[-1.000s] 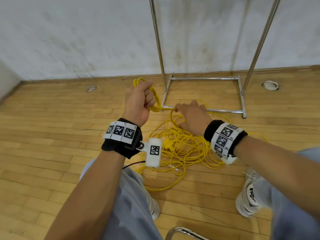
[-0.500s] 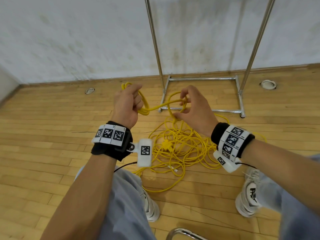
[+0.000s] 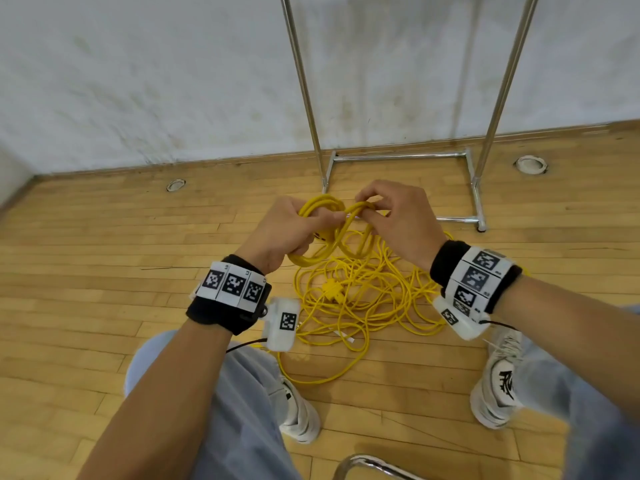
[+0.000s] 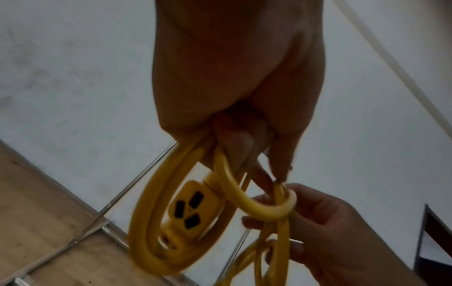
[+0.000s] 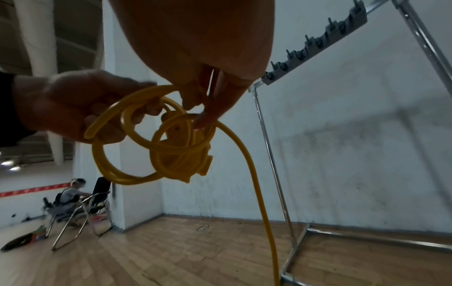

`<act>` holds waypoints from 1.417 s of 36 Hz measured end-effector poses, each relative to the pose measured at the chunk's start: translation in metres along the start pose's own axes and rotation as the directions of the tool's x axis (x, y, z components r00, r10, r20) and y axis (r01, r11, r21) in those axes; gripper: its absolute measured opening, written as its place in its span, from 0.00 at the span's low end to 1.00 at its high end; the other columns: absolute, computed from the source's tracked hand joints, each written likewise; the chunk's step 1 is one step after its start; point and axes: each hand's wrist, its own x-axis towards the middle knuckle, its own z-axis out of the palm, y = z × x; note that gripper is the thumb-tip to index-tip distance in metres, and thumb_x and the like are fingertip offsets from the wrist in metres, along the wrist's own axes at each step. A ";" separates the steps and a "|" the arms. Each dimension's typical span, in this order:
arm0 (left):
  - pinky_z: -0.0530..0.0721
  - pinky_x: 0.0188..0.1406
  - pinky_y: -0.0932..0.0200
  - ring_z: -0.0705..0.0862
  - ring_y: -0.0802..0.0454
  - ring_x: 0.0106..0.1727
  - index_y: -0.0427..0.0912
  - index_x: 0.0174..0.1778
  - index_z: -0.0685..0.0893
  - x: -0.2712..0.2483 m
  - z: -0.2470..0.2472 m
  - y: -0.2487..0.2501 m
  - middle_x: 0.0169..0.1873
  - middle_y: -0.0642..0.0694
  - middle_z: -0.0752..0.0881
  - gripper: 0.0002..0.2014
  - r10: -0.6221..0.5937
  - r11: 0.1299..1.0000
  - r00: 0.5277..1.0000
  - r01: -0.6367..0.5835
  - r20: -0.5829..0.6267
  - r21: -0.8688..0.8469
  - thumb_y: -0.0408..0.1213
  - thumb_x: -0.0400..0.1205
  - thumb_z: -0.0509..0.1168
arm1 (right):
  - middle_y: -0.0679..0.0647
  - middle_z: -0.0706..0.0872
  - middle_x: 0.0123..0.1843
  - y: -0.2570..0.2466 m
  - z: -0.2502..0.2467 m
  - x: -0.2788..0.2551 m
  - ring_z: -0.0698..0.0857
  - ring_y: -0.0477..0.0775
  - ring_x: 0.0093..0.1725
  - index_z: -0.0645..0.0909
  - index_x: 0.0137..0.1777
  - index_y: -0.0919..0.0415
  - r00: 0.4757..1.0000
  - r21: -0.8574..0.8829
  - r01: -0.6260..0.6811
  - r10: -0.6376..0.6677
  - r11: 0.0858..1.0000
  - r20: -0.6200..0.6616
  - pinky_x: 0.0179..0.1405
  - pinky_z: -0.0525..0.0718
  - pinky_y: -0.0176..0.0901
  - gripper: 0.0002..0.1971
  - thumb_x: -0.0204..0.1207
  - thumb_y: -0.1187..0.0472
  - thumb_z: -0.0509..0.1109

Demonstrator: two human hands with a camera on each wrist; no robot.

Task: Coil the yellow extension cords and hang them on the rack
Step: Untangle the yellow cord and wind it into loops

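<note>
My left hand (image 3: pixel 291 230) grips a small coil of yellow extension cord (image 3: pixel 320 207) with its socket end (image 4: pixel 193 207) hanging inside the loops. Close beside it, my right hand (image 3: pixel 388 216) pinches a fresh loop of the same cord (image 4: pixel 266 209) against the coil. From my right fingers (image 5: pixel 208 114) a strand (image 5: pixel 257 183) drops to the floor. The remaining cord lies in a loose tangle (image 3: pixel 363 296) on the wood floor between my feet, with a yellow plug (image 3: pixel 334 289) in it. The metal rack (image 3: pixel 401 155) stands just behind, and its hook bar (image 5: pixel 315 42) shows in the right wrist view.
A white wall runs behind the rack. Round floor sockets (image 3: pixel 176 185) (image 3: pixel 529 164) sit in the boards near it. A chair's metal frame (image 3: pixel 367 467) is at the bottom edge. Far off to the left, a seated person (image 5: pixel 71 193) and folding chairs (image 5: pixel 93 209).
My right hand lifted a loop of cord from the floor pile and carried it left to the coil in my left hand. Both hands now meet in front of the rack.
</note>
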 end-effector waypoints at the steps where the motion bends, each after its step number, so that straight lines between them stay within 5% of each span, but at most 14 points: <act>1: 0.55 0.19 0.62 0.59 0.54 0.20 0.19 0.51 0.84 0.001 0.001 -0.001 0.30 0.38 0.73 0.21 0.002 1.000 1.000 -0.001 -0.017 0.009 0.40 0.82 0.75 | 0.41 0.88 0.48 0.002 -0.001 0.002 0.90 0.41 0.47 0.86 0.48 0.48 1.000 -0.036 -0.010 0.010 0.999 0.021 0.40 0.85 0.32 0.07 0.80 0.63 0.77; 6: 0.54 0.19 0.59 0.59 0.58 0.17 0.37 0.39 0.85 0.000 -0.001 0.008 0.16 0.56 0.70 0.12 0.065 0.992 0.993 -0.075 -0.097 -0.100 0.36 0.88 0.66 | 0.41 0.89 0.38 0.020 0.000 0.004 0.85 0.32 0.33 0.86 0.43 0.53 0.968 -0.166 -0.125 0.157 0.978 0.197 0.36 0.77 0.32 0.09 0.85 0.63 0.69; 11: 0.56 0.19 0.61 0.60 0.59 0.17 0.38 0.42 0.86 0.004 -0.010 0.010 0.14 0.58 0.72 0.12 0.017 0.985 0.967 -0.060 -0.253 -0.162 0.36 0.90 0.63 | 0.56 0.91 0.41 0.035 0.011 -0.011 0.91 0.49 0.29 0.84 0.44 0.59 0.929 -0.182 -0.184 0.231 0.966 0.290 0.29 0.86 0.47 0.16 0.89 0.52 0.64; 15: 0.60 0.17 0.63 0.62 0.56 0.17 0.43 0.40 0.90 0.014 -0.024 0.004 0.20 0.51 0.72 0.14 0.024 0.986 0.870 -0.103 -0.493 -0.133 0.40 0.88 0.65 | 0.52 0.84 0.33 0.039 0.013 -0.016 0.84 0.49 0.26 0.77 0.42 0.56 0.877 -0.267 -0.141 0.245 0.953 0.413 0.27 0.78 0.44 0.20 0.86 0.40 0.64; 20: 0.62 0.17 0.61 0.63 0.54 0.17 0.43 0.40 0.90 0.020 -0.052 -0.003 0.22 0.48 0.70 0.13 -0.071 0.979 0.741 -0.075 -0.668 -0.188 0.39 0.88 0.65 | 0.47 0.84 0.38 0.054 0.005 -0.019 0.81 0.46 0.35 0.82 0.59 0.51 0.856 -0.271 -0.108 0.228 0.957 0.464 0.41 0.79 0.44 0.25 0.75 0.32 0.69; 22: 0.64 0.17 0.61 0.64 0.54 0.17 0.44 0.39 0.89 0.021 -0.059 -0.006 0.20 0.49 0.69 0.13 -0.097 0.978 0.705 -0.064 -0.703 -0.199 0.38 0.88 0.64 | 0.51 0.88 0.43 0.062 0.001 -0.020 0.85 0.48 0.41 0.86 0.57 0.51 0.872 -0.206 -0.122 0.204 0.971 0.444 0.45 0.81 0.45 0.15 0.79 0.42 0.75; 24: 0.64 0.17 0.60 0.64 0.55 0.16 0.44 0.39 0.89 0.021 -0.064 -0.008 0.19 0.51 0.68 0.12 -0.135 0.971 0.679 -0.053 -0.722 -0.231 0.37 0.88 0.64 | 0.52 0.90 0.40 0.070 -0.001 -0.021 0.84 0.48 0.36 0.89 0.50 0.51 0.908 -0.142 -0.144 0.188 0.979 0.375 0.41 0.81 0.48 0.05 0.83 0.52 0.75; 28: 0.64 0.17 0.61 0.64 0.56 0.14 0.42 0.41 0.89 0.019 -0.068 -0.008 0.15 0.53 0.68 0.13 -0.177 0.958 0.669 -0.049 -0.721 -0.281 0.35 0.88 0.63 | 0.56 0.80 0.27 0.084 -0.002 -0.018 0.75 0.53 0.28 0.90 0.44 0.58 0.947 -0.075 -0.247 0.257 0.966 0.194 0.32 0.76 0.51 0.13 0.87 0.53 0.70; 32: 0.64 0.17 0.62 0.65 0.55 0.15 0.42 0.41 0.90 0.018 -0.069 -0.007 0.20 0.50 0.69 0.12 -0.178 0.960 0.660 -0.047 -0.730 -0.277 0.35 0.88 0.64 | 0.52 0.83 0.25 0.097 -0.005 -0.012 0.79 0.49 0.26 0.91 0.43 0.59 0.934 -0.015 -0.336 0.336 0.942 0.124 0.34 0.80 0.48 0.13 0.86 0.54 0.71; 38: 0.65 0.16 0.62 0.67 0.53 0.19 0.47 0.34 0.88 0.017 -0.085 -0.008 0.24 0.48 0.72 0.14 -0.127 0.976 0.570 -0.075 -0.811 -0.206 0.36 0.86 0.65 | 0.56 0.86 0.29 0.136 -0.029 -0.012 0.81 0.53 0.29 0.91 0.44 0.66 0.794 0.000 -0.599 0.594 0.801 -0.127 0.39 0.81 0.48 0.16 0.86 0.54 0.70; 41: 0.63 0.16 0.61 0.65 0.52 0.18 0.47 0.32 0.87 0.016 -0.095 -0.012 0.21 0.49 0.68 0.15 -0.110 0.977 0.537 -0.097 -0.837 -0.191 0.35 0.85 0.64 | 0.56 0.85 0.30 0.149 -0.041 -0.018 0.79 0.51 0.27 0.90 0.48 0.69 0.706 0.057 -0.682 0.677 0.729 -0.207 0.32 0.78 0.42 0.14 0.86 0.58 0.70; 47: 0.64 0.16 0.62 0.65 0.54 0.18 0.46 0.33 0.88 0.014 -0.099 -0.016 0.25 0.47 0.69 0.15 -0.120 0.979 0.536 -0.077 -0.836 -0.190 0.36 0.86 0.65 | 0.58 0.88 0.33 0.146 -0.033 -0.021 0.84 0.56 0.27 0.87 0.53 0.72 0.683 -0.014 -0.725 0.717 0.689 -0.139 0.26 0.76 0.43 0.14 0.88 0.61 0.65; 51: 0.65 0.17 0.61 0.66 0.54 0.18 0.46 0.36 0.89 0.015 -0.095 -0.016 0.26 0.46 0.71 0.14 -0.133 0.978 0.567 -0.057 -0.813 -0.200 0.39 0.87 0.65 | 0.59 0.91 0.43 0.135 -0.024 -0.016 0.89 0.58 0.37 0.82 0.67 0.65 0.659 -0.085 -0.752 0.745 0.653 -0.109 0.26 0.78 0.43 0.13 0.86 0.62 0.66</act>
